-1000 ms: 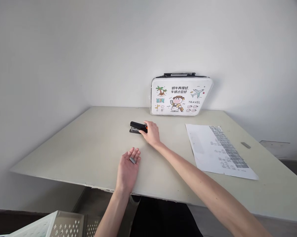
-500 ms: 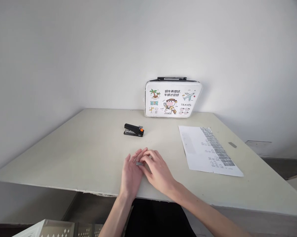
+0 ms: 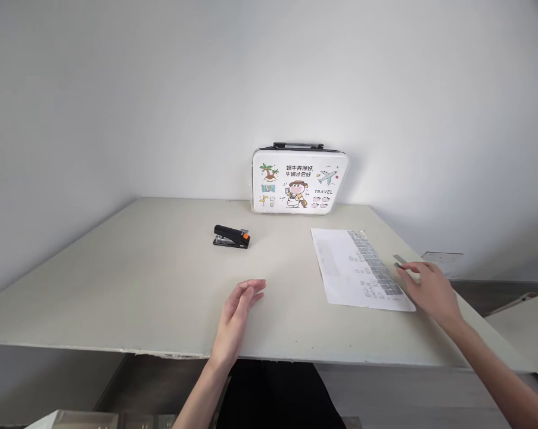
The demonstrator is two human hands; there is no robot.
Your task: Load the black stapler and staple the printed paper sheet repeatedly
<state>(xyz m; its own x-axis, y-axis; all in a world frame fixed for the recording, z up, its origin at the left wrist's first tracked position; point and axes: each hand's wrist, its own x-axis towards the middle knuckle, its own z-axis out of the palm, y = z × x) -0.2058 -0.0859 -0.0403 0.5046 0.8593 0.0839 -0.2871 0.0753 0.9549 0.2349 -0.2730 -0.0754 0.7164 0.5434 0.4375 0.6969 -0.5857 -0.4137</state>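
My right hand (image 3: 432, 292) reaches over the right side of the table. Its thumb and fingers pinch a small grey strip of staples (image 3: 398, 266). Just beyond the fingertips a second grey staple strip (image 3: 399, 258) lies on the tabletop. My left hand (image 3: 238, 310) is near the front edge, turned on its side, with loosely bent fingers and nothing visible in it; its palm is partly hidden. Ahead of that hand lies a black stapler (image 3: 232, 238) with an orange part, its jaws pointing left.
A printed paper sheet (image 3: 340, 280) with a grey block pattern lies left of my right hand. Against the wall leans a white cartoon case (image 3: 299, 182) with a black handle. The table's front edge (image 3: 170, 354) is chipped. Below left sits a pale container (image 3: 85, 419).
My right hand has left my left palm and swung far right with the grey staple strip, beside the other strip. My left hand has turned onto its side. The view has shifted slightly.
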